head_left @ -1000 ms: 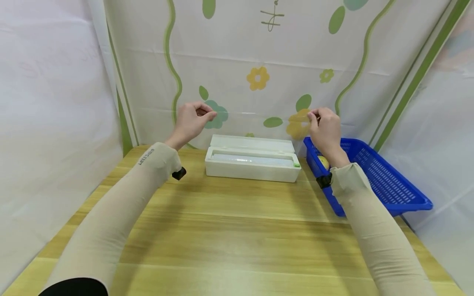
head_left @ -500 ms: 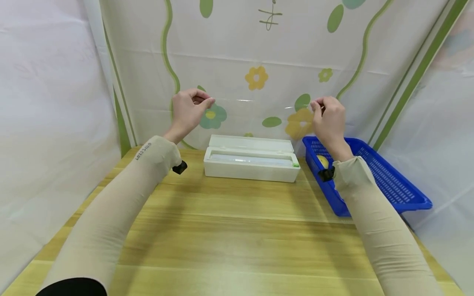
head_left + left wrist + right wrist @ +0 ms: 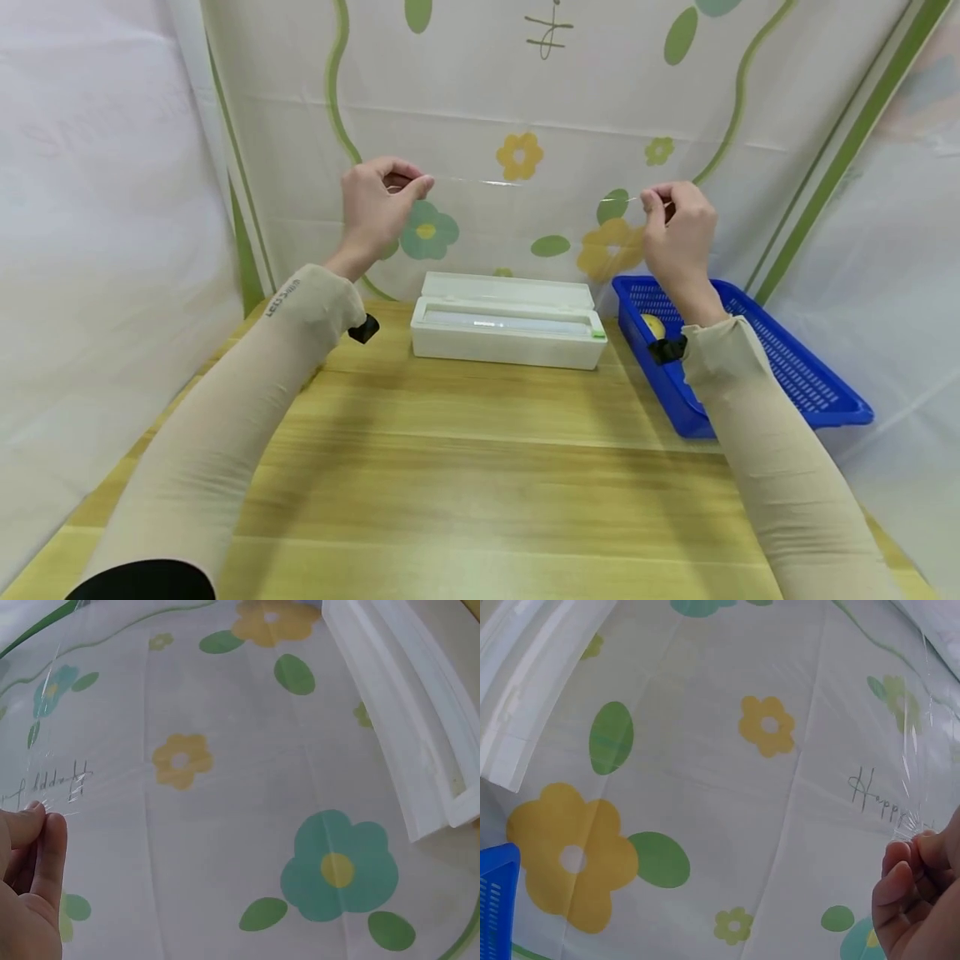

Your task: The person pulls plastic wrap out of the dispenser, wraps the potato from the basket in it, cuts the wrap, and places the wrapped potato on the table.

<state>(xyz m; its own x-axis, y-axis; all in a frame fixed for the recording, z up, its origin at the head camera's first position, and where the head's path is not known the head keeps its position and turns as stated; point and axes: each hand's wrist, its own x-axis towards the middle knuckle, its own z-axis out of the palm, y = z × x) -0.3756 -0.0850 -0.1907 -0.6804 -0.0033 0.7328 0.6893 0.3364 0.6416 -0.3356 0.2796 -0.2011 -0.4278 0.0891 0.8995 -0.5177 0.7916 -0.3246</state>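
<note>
A clear sheet of plastic wrap (image 3: 498,182) stretches between the two hands, above the white wrap dispenser box (image 3: 510,343). My left hand (image 3: 378,204) pinches one upper corner between thumb and fingers; the left wrist view shows the film (image 3: 56,772) creased at those fingertips. At the other corner, my right hand (image 3: 678,237) pinches the film, which gathers in fine folds (image 3: 911,821) in the right wrist view. The box stands with its lid (image 3: 510,289) raised, and a pale roll lies inside. Being transparent, most of the sheet is hard to make out, including its lower edge.
A blue plastic basket (image 3: 840,408) stands at the right, partly behind the right forearm, with a yellow round item (image 3: 654,326) in it. The wooden table (image 3: 480,483) ends at a flower-printed curtain (image 3: 480,100) behind. White cloth walls rise at both sides.
Both hands have risen, and the right one has shifted slightly rightward, so the stretched wrap sits higher above the box. The box and basket stay in place.
</note>
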